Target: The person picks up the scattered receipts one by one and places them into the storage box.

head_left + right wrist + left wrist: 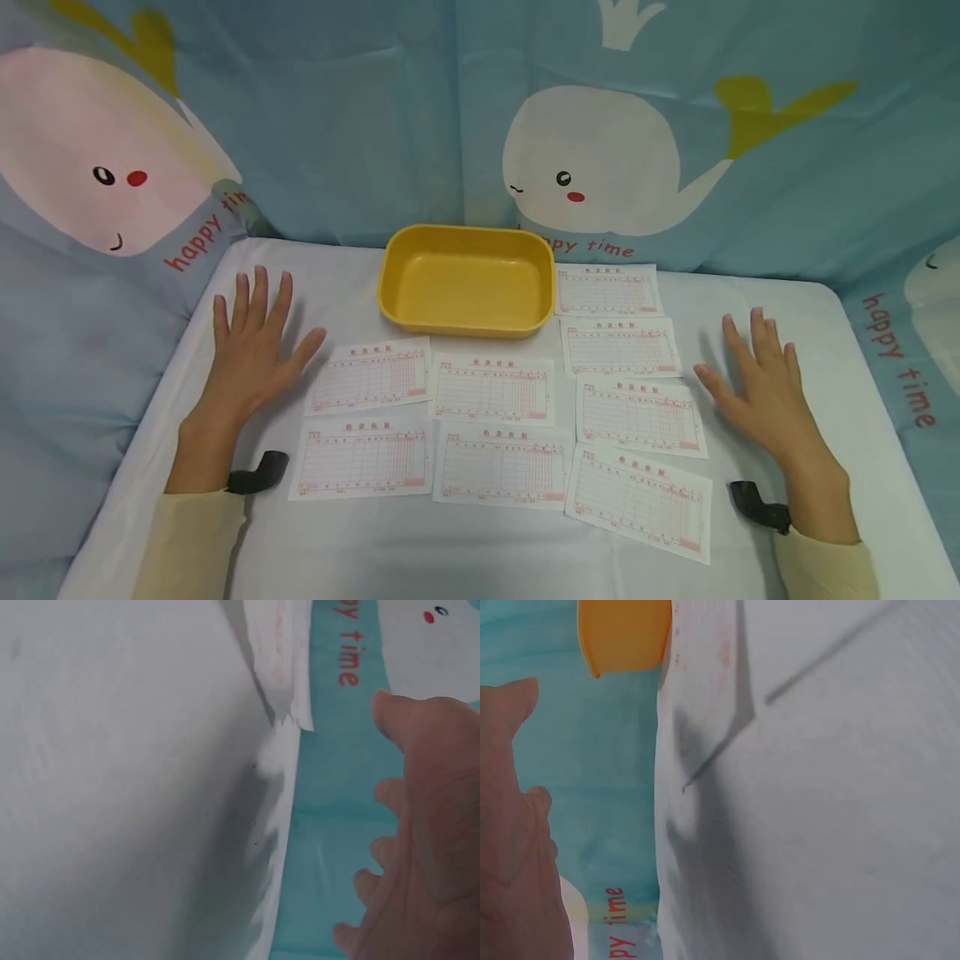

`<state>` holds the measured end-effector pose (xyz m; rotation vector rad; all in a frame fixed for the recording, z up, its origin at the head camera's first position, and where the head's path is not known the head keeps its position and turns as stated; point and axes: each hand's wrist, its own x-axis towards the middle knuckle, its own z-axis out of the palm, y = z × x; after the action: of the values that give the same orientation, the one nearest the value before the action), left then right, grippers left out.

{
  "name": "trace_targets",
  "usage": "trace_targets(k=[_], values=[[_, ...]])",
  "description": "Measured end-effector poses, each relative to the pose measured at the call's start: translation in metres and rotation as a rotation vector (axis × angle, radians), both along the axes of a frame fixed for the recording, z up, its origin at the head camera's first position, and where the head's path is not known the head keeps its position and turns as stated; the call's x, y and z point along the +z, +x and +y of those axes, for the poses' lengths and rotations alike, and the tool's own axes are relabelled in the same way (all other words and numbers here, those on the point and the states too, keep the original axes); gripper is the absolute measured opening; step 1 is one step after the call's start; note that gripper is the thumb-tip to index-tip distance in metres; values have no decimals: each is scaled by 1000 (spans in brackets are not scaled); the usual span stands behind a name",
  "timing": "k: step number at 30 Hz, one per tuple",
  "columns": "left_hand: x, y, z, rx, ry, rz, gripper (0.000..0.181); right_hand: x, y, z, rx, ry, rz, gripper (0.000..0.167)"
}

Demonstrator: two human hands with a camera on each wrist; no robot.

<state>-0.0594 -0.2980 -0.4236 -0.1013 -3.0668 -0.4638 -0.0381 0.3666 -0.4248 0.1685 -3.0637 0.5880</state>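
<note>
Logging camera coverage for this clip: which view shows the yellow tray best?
The head view: it shows the whole tray, rim and inside, with nothing in front of it. The left wrist view has only part of its side, cut off by the picture's top edge. The right wrist view doesn't show it.

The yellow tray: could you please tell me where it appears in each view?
Head: the yellow tray is near the picture's centre.
Left wrist: at the top, left of centre, cut off by the upper edge.
Right wrist: not in it.
Shared landmark: the blue cloth with red lettering.
</note>
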Motion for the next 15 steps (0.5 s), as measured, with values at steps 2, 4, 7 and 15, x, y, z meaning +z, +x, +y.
trace_targets(k=[2, 4, 7, 15], values=[[3, -3, 2, -12, 11, 6, 94, 3, 1, -4, 6, -13, 5, 85], [5, -6, 5, -25, 23, 10, 94, 5, 3, -7, 10, -34, 11, 85], [9, -12, 10, -46, 47, 13, 93, 6, 11, -13, 27, -80, 24, 85], [15, -24, 34, -129, 90, -14, 93, 0, 42, -34, 60, -158, 35, 91]])
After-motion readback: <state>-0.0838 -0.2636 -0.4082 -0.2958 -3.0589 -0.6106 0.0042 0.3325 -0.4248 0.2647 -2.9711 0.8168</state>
